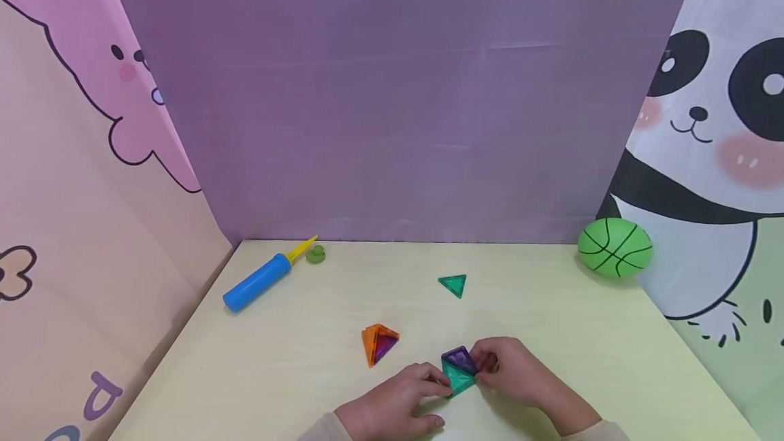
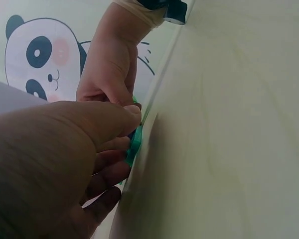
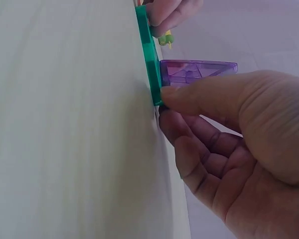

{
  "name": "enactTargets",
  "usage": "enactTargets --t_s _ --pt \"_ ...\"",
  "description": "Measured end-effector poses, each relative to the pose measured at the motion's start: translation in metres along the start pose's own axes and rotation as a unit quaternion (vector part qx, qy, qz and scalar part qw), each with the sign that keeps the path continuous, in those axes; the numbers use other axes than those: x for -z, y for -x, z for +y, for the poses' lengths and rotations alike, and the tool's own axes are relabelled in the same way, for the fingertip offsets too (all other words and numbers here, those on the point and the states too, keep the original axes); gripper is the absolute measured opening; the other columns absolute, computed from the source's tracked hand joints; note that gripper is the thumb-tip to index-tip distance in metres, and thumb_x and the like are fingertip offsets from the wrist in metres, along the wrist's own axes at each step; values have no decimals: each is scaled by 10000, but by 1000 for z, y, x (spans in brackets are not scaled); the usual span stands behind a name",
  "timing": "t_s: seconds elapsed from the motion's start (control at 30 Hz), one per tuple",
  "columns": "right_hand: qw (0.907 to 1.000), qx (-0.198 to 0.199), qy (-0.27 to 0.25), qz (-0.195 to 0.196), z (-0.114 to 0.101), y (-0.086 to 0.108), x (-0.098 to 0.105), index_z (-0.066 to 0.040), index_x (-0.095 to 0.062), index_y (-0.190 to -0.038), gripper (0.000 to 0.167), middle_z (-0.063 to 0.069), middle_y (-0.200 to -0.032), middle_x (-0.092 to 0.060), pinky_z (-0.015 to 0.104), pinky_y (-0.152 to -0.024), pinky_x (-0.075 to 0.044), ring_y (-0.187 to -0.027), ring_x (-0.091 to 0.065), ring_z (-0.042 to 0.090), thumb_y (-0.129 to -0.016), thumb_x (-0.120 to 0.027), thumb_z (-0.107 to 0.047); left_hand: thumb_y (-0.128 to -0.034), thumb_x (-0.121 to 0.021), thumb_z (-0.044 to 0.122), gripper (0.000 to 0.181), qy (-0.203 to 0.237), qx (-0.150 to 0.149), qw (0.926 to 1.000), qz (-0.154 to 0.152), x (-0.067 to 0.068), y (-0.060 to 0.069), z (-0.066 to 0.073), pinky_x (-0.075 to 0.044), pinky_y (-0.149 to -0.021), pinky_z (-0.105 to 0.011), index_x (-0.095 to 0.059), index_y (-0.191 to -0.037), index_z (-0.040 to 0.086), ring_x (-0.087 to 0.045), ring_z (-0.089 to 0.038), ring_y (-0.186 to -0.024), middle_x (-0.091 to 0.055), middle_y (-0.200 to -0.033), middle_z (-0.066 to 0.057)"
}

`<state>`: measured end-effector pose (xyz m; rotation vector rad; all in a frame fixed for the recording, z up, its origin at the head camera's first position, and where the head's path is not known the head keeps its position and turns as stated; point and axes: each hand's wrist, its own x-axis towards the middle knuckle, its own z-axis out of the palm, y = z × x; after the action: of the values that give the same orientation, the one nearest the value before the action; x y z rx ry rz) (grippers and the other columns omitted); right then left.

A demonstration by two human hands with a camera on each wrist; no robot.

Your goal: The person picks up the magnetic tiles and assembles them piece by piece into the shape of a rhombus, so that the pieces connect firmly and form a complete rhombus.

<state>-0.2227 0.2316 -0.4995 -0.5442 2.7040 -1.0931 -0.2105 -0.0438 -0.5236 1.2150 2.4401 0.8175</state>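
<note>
Left hand (image 1: 397,400), fingers relaxed, touches the green tile (image 1: 457,380) at seven o'clock, while right hand (image 1: 513,369) pinches it at three, and raised purple tile (image 1: 459,359) may topple if this pinch slips.

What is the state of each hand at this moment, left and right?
Left hand: open, touching the near green tile.
Right hand: closed, pinching where the purple tile meets it.

The purple tile (image 1: 458,358) looks glossy plastic, the tabletop (image 1: 551,312) matt.
</note>
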Motion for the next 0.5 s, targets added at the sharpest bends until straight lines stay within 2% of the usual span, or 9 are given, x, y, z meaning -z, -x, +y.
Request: enactTargets --t_s 0.23,0.5 --pt "9997 81 -211 134 2 -1 -1 -133 -745 -951 207 -41 -878 -685 262 -700 -548 -800 -622 172 -852 -813 36 -1002 -727 377 485 -121 -164 9998 2 1 0 0 -466 -1054 -218 -646 -1449 208 -441 13 -1289 -495 -1434 159" --pt "9991 17 -313 272 4 -3 -4 -142 -748 -944 216 -43 -898 -702 253 -714 -555 -805 -634 154 -862 -791 53 -1006 -724 368 502 -481 -390 9980 103 2 1 0 -435 -1111 -259 -629 -1466 188 -425 -40 -1372 -481 -1507 121"
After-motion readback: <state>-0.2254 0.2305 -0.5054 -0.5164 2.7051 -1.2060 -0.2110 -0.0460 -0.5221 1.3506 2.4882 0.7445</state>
